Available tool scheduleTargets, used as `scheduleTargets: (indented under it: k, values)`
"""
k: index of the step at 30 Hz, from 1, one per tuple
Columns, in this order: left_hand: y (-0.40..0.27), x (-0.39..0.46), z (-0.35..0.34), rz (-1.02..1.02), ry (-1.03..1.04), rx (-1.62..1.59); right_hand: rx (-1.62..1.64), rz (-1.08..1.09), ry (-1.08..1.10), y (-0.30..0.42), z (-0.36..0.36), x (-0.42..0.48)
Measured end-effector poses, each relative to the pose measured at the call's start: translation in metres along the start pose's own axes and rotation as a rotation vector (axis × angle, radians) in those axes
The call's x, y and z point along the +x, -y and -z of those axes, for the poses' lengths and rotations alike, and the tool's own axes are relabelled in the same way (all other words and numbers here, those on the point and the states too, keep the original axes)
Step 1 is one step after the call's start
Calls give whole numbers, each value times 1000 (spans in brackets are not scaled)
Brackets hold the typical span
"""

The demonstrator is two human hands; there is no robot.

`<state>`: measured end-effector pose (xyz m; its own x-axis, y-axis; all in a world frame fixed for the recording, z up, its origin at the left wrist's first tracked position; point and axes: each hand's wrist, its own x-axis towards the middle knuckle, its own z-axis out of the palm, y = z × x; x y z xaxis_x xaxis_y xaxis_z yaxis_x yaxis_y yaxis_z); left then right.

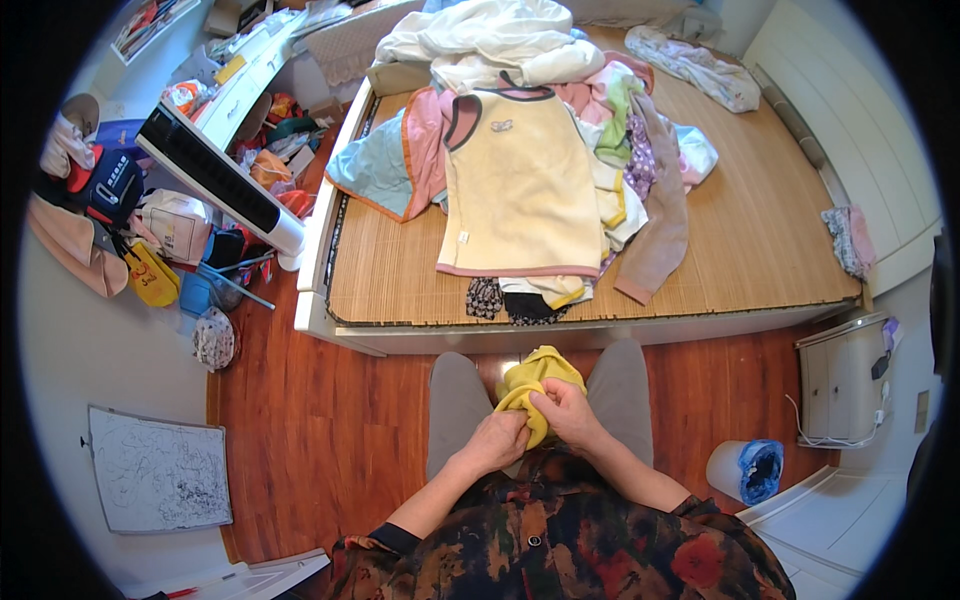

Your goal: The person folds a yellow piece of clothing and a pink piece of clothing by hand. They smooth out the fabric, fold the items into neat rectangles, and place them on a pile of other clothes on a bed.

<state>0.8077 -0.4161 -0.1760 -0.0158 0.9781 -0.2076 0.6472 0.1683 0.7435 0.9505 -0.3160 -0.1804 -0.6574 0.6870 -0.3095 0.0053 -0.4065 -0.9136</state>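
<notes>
A yellow cloth garment (546, 367) is bunched over my lap, between my knees. My left hand (500, 441) grips its lower left part, with the fingers curled in. From the right, my right hand (566, 411) pinches a fold of the same cloth between thumb and fingers. Beyond my knees, a cream sleeveless vest (525, 187) with pink and dark trim lies spread on top of a clothes pile on the bed. A mauve-brown garment (660, 232) trails down the pile's right side, and a light blue and pink cloth (382, 161) lies at its left.
The bed's white frame (487, 343) runs just past my knees, around a bamboo mat (750, 225). A tower fan (217, 176) leans at left near bags. A lined bin (727, 469) and a white cabinet (840, 382) stand at right; a scribbled whiteboard (161, 469) is at lower left.
</notes>
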Motion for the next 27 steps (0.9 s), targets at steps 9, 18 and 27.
scheduleTargets:
  k: [9,18,27]
  values:
    - [2,0,-1,8,13,9,-14,-5,-1,-2,1,0]
    - [2,0,-2,23,37,20,-1,-12,21,0,2,-1]
    - [7,0,-7,5,21,35,16,-10,17,-7,3,0]
